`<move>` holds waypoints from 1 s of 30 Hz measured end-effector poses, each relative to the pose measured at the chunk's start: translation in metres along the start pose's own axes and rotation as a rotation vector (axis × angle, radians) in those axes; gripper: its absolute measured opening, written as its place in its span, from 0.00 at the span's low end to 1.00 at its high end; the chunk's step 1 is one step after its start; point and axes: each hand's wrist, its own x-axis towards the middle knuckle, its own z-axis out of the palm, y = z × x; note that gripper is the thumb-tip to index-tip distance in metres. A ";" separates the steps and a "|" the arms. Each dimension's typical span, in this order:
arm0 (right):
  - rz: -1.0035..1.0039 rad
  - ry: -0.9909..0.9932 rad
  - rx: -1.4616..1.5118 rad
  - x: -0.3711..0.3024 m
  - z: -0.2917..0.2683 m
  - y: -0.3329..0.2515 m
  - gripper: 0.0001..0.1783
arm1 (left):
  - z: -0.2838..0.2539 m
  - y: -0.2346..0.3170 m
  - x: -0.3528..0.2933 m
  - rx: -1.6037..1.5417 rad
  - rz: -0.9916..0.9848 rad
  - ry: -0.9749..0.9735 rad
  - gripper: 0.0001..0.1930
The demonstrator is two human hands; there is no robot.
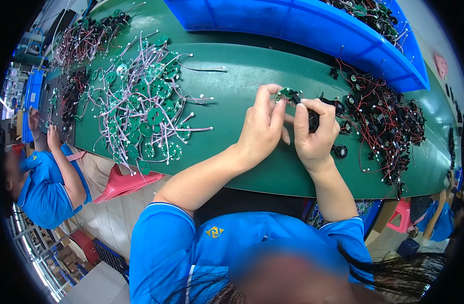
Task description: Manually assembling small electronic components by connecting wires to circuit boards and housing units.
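Observation:
Over the green table, both my hands meet, their fingers closed. My left hand [260, 126] pinches a small green circuit board [284, 93] near its fingertips. In my right hand [317, 142] is a black plastic part [313, 121], gripped between thumb and fingers. The board and the black part are close together; fingers hide whether they touch. Beside my right hand lie a few loose round black parts [339, 151]. Further right spreads a tangled heap of black parts with red and black wires [379, 119].
Left of my hands, round green boards with pinkish-white cables [153, 115] lie in a broad pile. A large blue bin [293, 20] of more parts borders the far side. More wired parts [90, 40] lie far left. A co-worker [49, 187] sits at left; another [440, 218] is at right.

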 end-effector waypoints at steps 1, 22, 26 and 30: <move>0.094 -0.017 0.068 -0.001 0.001 -0.002 0.09 | 0.000 -0.002 0.000 -0.061 0.023 0.020 0.11; 0.460 0.014 0.454 -0.003 0.006 0.001 0.05 | 0.001 -0.013 -0.001 0.225 0.313 -0.093 0.19; 0.568 0.037 0.604 -0.003 0.007 0.004 0.06 | 0.003 -0.019 0.000 0.196 0.343 -0.063 0.19; 0.336 0.020 0.316 -0.005 0.009 0.007 0.06 | 0.005 -0.019 -0.002 0.216 0.340 -0.043 0.19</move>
